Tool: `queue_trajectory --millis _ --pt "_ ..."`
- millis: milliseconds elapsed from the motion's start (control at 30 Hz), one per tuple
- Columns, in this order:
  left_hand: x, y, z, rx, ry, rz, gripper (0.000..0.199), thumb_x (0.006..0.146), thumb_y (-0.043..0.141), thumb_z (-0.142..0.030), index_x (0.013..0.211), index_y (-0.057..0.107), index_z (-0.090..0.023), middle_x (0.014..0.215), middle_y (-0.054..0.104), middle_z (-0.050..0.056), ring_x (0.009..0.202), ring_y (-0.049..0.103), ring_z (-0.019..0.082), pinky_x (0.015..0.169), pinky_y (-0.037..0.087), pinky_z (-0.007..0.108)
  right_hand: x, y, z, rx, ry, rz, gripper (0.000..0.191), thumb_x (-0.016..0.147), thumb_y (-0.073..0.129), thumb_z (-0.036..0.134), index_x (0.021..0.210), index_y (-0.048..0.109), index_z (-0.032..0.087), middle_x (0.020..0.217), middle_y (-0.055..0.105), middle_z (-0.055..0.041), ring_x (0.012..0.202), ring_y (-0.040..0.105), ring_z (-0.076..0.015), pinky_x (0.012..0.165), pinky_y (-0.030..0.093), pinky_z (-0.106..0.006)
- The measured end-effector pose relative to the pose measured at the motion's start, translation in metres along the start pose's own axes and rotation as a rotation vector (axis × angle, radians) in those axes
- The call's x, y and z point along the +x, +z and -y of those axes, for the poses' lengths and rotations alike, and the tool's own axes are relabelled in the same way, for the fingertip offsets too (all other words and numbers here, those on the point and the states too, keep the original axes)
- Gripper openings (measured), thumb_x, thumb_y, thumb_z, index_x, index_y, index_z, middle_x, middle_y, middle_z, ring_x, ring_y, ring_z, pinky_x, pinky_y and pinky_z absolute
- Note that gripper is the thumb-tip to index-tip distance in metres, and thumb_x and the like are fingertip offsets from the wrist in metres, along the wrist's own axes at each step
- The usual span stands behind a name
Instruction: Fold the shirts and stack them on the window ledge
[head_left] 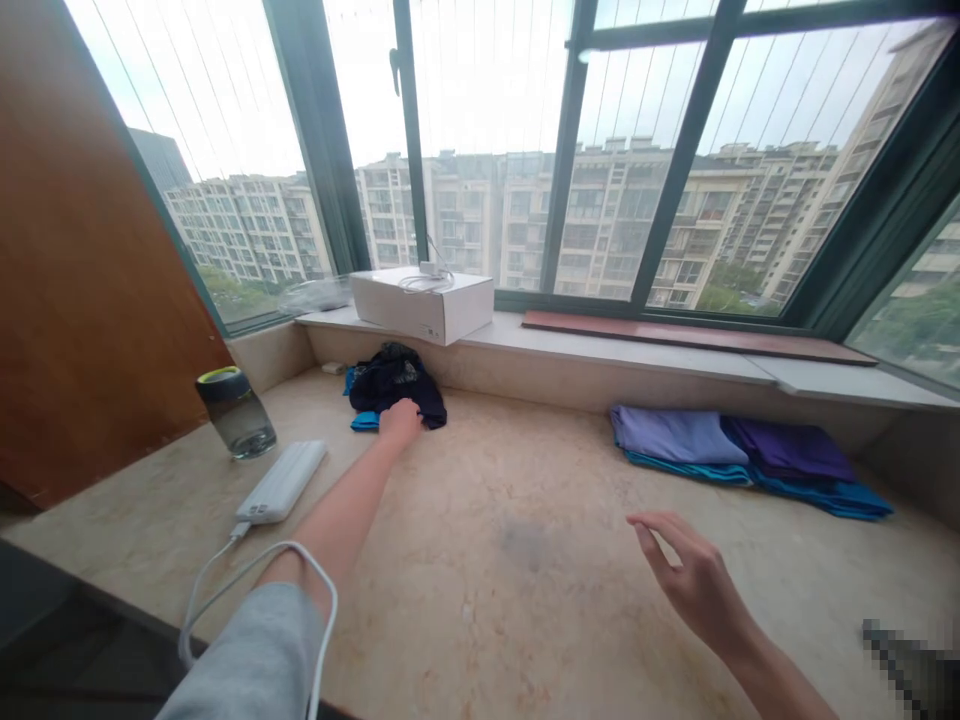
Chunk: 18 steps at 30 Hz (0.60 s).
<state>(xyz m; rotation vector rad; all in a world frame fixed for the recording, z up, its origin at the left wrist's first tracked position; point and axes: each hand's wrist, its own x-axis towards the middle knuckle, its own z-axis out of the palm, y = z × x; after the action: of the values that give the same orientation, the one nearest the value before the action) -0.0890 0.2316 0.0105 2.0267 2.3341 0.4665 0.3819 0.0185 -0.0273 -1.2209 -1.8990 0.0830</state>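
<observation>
My left hand (pixel 401 420) reaches to the far left of the stone ledge, its fingers closed on a dark cloth (pixel 397 380) that lies crumpled there. Bright blue cloth (pixel 365 422) shows beside and under the dark one. My right hand (pixel 679 560) hovers over the ledge at the right, thumb and fingers apart, holding nothing. Beyond it lie folded cloths: a lavender one (pixel 667 434) and a purple one (pixel 791 449), both resting on blue cloth (pixel 832 496).
A tilted-looking water bottle (pixel 238 415) and a white power bank (pixel 283 483) with a cable (pixel 330 610) are at the left. A white box (pixel 424 303) and a reddish board (pixel 690 337) rest on the sill (pixel 570 348). A pixelated object is at lower right.
</observation>
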Motion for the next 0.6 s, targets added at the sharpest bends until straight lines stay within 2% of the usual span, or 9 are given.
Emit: queue_trajectory --millis 100,233,367,500,600 --pt "-0.002 -0.004 -0.010 -0.103 -0.036 -0.073 0.022 0.089 0.059 -0.024 0.097 0.078 -0.017 0.112 0.076 0.017 0.111 0.068 0.033 0.095 0.051 0.043 0.001 0.003 -0.002 -0.003 0.000 -0.009 0.024 0.100 0.051 0.037 0.101 0.072 0.025 0.101 0.076 -0.0083 0.098 0.071 -0.0288 0.089 0.058 -0.046" --pt "-0.010 -0.006 -0.024 -0.281 -0.063 -0.185 0.023 0.088 0.061 -0.026 0.099 0.080 -0.019 0.112 0.077 0.013 0.109 0.070 0.030 0.097 0.051 0.038 0.002 0.005 0.002 0.011 -0.005 0.003 0.023 0.100 0.052 0.035 0.100 0.072 0.026 0.100 0.076 -0.0071 0.097 0.072 -0.0278 0.089 0.058 -0.044" --pt "-0.025 -0.010 -0.041 -0.462 -0.060 -0.256 0.022 0.086 0.063 -0.029 0.094 0.081 -0.020 0.106 0.079 0.011 0.106 0.071 0.030 0.097 0.051 0.039 0.004 0.005 0.008 0.012 0.003 0.017 0.023 0.100 0.052 0.035 0.100 0.072 0.025 0.101 0.076 -0.0072 0.097 0.072 -0.0276 0.089 0.058 -0.044" --pt "-0.054 -0.017 -0.076 -0.640 0.006 -0.262 0.026 0.086 0.063 -0.038 0.089 0.081 -0.019 0.095 0.080 0.009 0.095 0.074 0.029 0.088 0.055 0.038 0.005 0.007 0.008 0.026 0.005 0.033 0.024 0.100 0.052 0.035 0.101 0.073 0.025 0.100 0.076 -0.0075 0.096 0.072 -0.0274 0.088 0.058 -0.043" --pt "-0.094 -0.021 -0.115 -0.760 0.124 -0.195 0.029 0.085 0.065 -0.043 0.087 0.080 -0.019 0.084 0.080 0.006 0.083 0.075 0.026 0.077 0.057 0.034 0.004 0.012 0.006 0.054 0.012 0.055 0.024 0.099 0.054 0.036 0.108 0.073 0.026 0.105 0.076 -0.0080 0.101 0.072 -0.0277 0.091 0.058 -0.044"
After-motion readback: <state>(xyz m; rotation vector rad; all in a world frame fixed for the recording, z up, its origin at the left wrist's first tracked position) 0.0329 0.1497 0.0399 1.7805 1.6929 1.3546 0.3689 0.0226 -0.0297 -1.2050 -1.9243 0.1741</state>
